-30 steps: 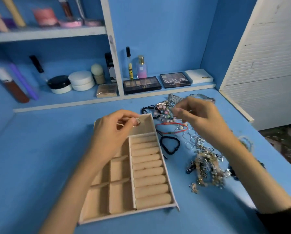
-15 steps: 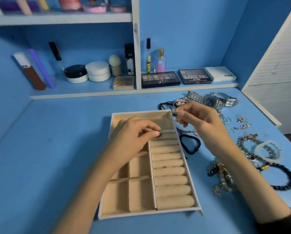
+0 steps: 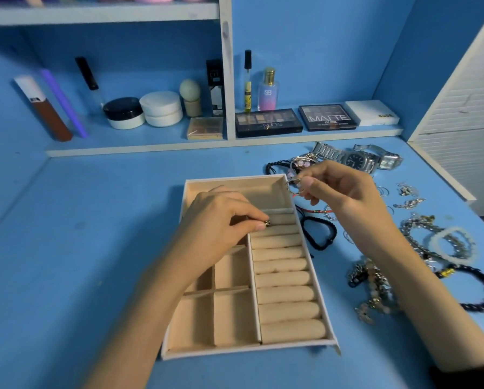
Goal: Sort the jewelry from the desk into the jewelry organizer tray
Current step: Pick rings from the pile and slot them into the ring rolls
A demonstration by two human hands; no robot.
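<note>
Pinching a small ring between thumb and fingertip, your left hand holds it over the upper rolls of the organizer tray. It's probably light, hard and slippery, so keep hold of the band. Your right hand pinches another ring-like piece above the tray's far right corner.

The worktop is showing bright blue. The organizer tray is showing beige lining inside a white rim. A braided bracelet is lying black; a dark beaded bracelet is carrying yellow beads; a watch is gleaming silver.
</note>
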